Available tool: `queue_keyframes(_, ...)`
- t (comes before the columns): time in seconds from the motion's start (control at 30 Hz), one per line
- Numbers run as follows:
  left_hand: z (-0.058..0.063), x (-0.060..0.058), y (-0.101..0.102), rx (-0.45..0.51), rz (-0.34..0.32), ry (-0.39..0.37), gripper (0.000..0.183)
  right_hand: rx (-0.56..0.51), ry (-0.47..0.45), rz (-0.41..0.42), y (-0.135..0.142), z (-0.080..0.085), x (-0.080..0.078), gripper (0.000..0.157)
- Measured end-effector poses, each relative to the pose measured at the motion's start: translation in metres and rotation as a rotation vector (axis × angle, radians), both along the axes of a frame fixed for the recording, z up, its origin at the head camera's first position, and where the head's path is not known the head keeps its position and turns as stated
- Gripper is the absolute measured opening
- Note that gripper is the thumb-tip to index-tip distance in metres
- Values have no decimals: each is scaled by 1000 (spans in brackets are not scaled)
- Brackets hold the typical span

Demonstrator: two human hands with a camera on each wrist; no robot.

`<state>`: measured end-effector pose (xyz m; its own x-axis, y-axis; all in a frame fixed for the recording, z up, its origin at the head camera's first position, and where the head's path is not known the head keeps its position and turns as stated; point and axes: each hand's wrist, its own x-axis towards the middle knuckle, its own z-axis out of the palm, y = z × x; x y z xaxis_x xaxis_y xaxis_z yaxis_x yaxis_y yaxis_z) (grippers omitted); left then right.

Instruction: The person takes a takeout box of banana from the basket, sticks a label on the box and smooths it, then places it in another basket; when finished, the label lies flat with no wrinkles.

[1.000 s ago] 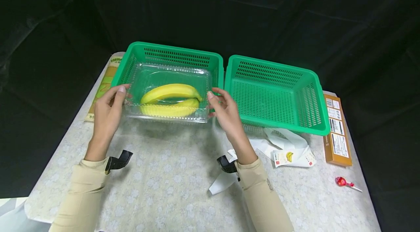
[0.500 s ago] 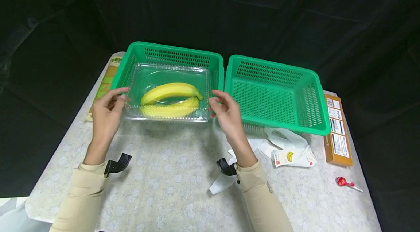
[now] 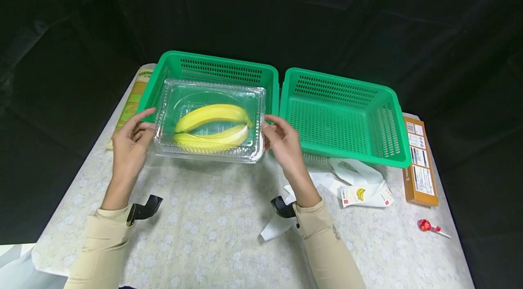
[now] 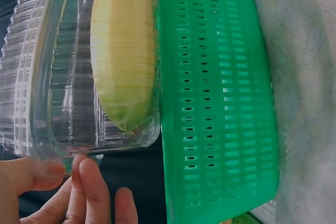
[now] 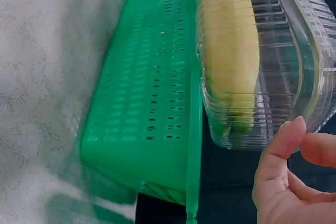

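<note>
A clear plastic clamshell box (image 3: 210, 158) with yellow bananas (image 3: 212, 114) inside is held over the left green basket (image 3: 229, 62). My left hand (image 3: 131, 146) pinches its left edge between thumb and fingers. On the right edge, my right hand (image 3: 284, 143) does the same. Both wrist views show the ribbed plastic wall and a banana (image 4: 123, 51) pressed close behind it. The lid lies over the base, with their rims together at the corners nearest my thumbs. The box overlaps the near rim of the basket in the head view.
A second green basket (image 3: 327, 121) stands at right. Before it lie a crumpled white wrapper strip (image 3: 363, 196) with a banana label and a red lollipop (image 3: 425, 225). An orange carton (image 3: 420, 161) is at the far right, a yellow-green package (image 3: 132, 102) at the left edge.
The clamshell box has tilted and come slightly nearer, its front edge lower in the head view. My left hand has shifted a little left and down with it; the right hand barely moved.
</note>
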<state>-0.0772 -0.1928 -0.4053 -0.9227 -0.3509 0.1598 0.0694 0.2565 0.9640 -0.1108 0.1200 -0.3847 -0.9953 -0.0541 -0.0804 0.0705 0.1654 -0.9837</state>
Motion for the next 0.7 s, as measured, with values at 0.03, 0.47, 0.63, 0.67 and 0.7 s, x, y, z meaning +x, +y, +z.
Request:
queue_keyframes(0.03,0,0,0,-1,-1,-4,40,0,-3,-2,0,-1,-1,36)
queue_keyframes(0.47,0,-2,0,9,-5,-51,36,-15,3,-5,0,-2,-3,34)
queue_keyframes(0.63,0,-2,0,-1,-1,-67,35,-9,3,2,-1,-3,-5,35)
queue_keyframes(0.67,0,-2,0,2,0,-65,36,-9,5,5,-1,-3,-5,34)
queue_keyframes(0.7,0,-1,0,8,0,-62,36,-7,7,8,-1,-3,-4,34)
